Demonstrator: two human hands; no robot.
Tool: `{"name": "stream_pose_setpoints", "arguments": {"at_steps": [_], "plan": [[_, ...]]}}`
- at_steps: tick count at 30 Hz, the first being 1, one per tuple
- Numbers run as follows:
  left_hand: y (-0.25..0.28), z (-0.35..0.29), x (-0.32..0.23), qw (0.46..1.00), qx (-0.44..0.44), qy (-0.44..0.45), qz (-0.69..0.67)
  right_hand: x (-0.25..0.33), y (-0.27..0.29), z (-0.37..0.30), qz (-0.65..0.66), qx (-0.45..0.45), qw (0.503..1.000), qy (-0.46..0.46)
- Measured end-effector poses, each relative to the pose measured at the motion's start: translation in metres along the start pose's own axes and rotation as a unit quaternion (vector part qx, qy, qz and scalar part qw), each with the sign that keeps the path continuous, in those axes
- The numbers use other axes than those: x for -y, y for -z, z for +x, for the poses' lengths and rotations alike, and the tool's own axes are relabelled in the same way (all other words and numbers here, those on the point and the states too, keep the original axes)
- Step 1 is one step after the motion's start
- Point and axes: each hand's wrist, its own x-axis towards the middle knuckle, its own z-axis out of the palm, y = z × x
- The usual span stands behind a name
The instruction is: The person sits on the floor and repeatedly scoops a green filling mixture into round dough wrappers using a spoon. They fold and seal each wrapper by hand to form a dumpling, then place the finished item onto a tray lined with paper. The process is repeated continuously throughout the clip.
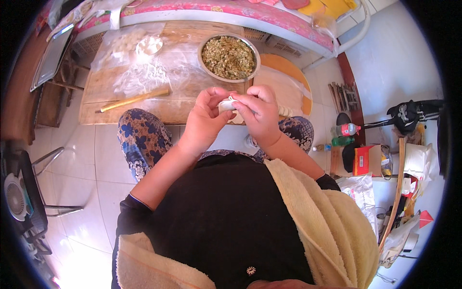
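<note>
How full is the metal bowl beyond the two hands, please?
Nearly full: chopped greenish filling spreads across the metal bowl almost to its rim, hiding the bottom.

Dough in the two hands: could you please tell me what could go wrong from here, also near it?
The dough might tear if the fingers squeeze too hard. The rolling pin lies near the front edge of the table, so a knock could perhaps roll it off. The bowl, full of filling, might spill if bumped.
</note>
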Motion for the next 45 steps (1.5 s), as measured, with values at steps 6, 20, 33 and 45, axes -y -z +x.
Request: {"name": "stream_pose_setpoints", "arguments": {"at_steps": [6,20,33,45], "plan": [[-0.009,-0.003,-0.007,0.999,0.021,-0.029,0.018,0.014,0.014,0.023,-0.057,0.012,0.995,0.083],[-0.02,-0.006,-0.011,0.947,0.076,0.123,-0.288,0.014,0.016,0.021,-0.005,0.038,0.998,0.046],[-0.02,-0.006,-0.015,0.938,0.044,0.14,-0.315,0.01,0.029,0.014,-0.031,0.068,0.997,0.0],[-0.016,-0.004,-0.004,0.936,0.074,0.146,-0.311,0.012,0.041,0.012,0.101,0.036,0.993,-0.039]]}}
